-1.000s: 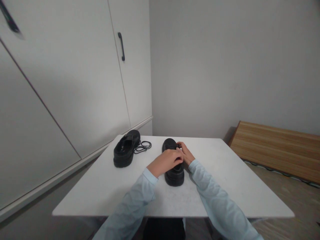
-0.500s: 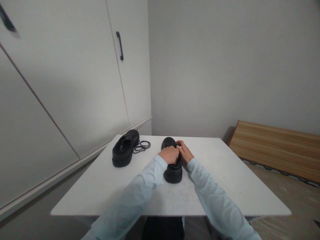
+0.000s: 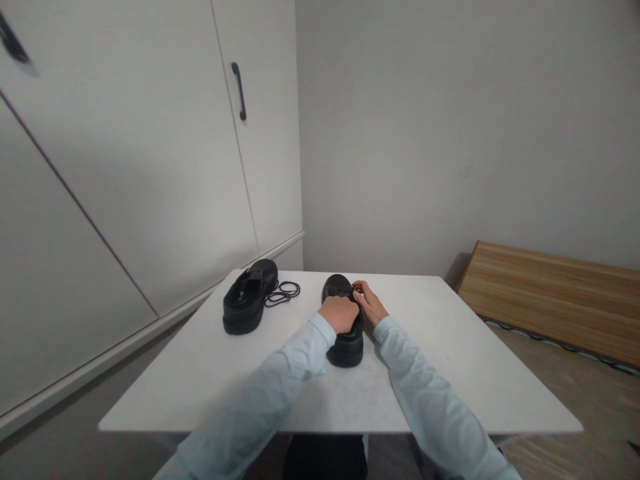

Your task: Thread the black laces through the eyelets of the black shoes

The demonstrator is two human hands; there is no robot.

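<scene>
A black thick-soled shoe (image 3: 345,353) rests on the white table, its heel toward me and its toe pointing away. My left hand (image 3: 340,314) lies over the shoe's opening, closed, with its fingertips bent down inside and hidden. Against the shoe's right side, near the front, my right hand (image 3: 369,303) is pinched at what looks like a thin dark shoelace (image 3: 356,287). A second black shoe (image 3: 245,310) stands to the left, and a loose black lace (image 3: 283,293) lies coiled beside it.
Both shoes stand on a white table (image 3: 450,373). White cabinet doors (image 3: 150,167) with dark handles rise at the left, and a grey wall (image 3: 450,133) is behind. A wood-grain panel (image 3: 550,300) leans low at the right.
My left hand has shifted slightly downward and its fingers have gone deeper into the shoe, uncovering more of the shoe's front. The right hand keeps its place.
</scene>
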